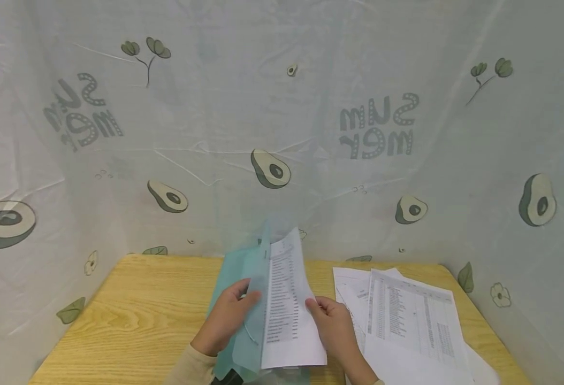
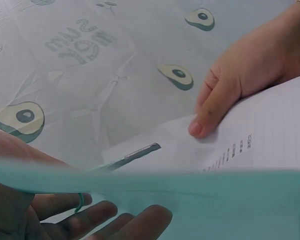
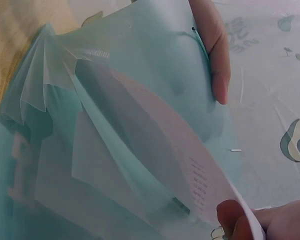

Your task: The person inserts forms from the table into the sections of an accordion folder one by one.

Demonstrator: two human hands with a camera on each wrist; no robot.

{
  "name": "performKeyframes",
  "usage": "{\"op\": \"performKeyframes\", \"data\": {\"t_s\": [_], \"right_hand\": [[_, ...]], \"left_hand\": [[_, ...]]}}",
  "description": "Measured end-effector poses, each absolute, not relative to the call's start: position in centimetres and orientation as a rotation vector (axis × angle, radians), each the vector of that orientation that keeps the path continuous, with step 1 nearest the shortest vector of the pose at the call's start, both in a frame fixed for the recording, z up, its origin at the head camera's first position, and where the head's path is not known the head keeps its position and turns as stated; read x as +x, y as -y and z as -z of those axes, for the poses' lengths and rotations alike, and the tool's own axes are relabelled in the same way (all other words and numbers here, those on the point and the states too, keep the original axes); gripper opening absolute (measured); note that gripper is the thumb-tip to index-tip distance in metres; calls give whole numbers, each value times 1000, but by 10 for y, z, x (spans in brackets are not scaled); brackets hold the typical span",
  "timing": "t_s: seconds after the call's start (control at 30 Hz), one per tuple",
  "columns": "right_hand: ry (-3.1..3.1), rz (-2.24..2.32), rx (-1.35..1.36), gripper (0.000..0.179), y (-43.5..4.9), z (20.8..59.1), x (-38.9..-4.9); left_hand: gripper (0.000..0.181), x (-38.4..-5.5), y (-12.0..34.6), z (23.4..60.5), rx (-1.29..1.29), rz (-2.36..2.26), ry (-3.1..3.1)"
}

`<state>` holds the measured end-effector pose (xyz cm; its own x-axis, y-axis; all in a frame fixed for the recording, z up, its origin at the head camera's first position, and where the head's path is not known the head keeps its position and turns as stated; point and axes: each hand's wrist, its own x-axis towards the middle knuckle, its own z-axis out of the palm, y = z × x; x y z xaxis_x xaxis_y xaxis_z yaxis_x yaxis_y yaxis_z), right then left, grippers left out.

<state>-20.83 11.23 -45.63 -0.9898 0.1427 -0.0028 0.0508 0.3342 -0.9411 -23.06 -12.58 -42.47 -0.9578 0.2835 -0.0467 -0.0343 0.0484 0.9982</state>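
A translucent teal expanding file folder point(image 1: 236, 267) stands open before me, its pleated side point(image 3: 32, 90) fanned out in the right wrist view. My left hand point(image 1: 231, 315) holds the folder's flap by its edge, fingers spread along one face in the left wrist view. A thin elastic cord point(image 1: 250, 334) hangs across the flap. Between thumb and fingers, my right hand point(image 1: 337, 326) pinches the right edge of a printed sheet point(image 1: 296, 350). That sheet bows slightly, its left side against the flap at the folder's opening. Other dividers point(image 3: 100, 155) show inside the folder.
Several loose printed papers point(image 1: 407, 321) lie overlapping on the right of the wooden table point(image 1: 132, 310). A pale curtain point(image 1: 205, 107) with avocado prints hangs close behind the table and along both sides.
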Motion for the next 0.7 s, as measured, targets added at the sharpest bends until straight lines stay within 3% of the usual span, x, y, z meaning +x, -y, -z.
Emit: {"op": "performKeyframes", "data": {"t_s": [0.7], "right_hand": [[2416,-1843,-203,21,-125,437,-207]], "left_hand": [[47,-230,127,420,238,-2013,-2100]]}}
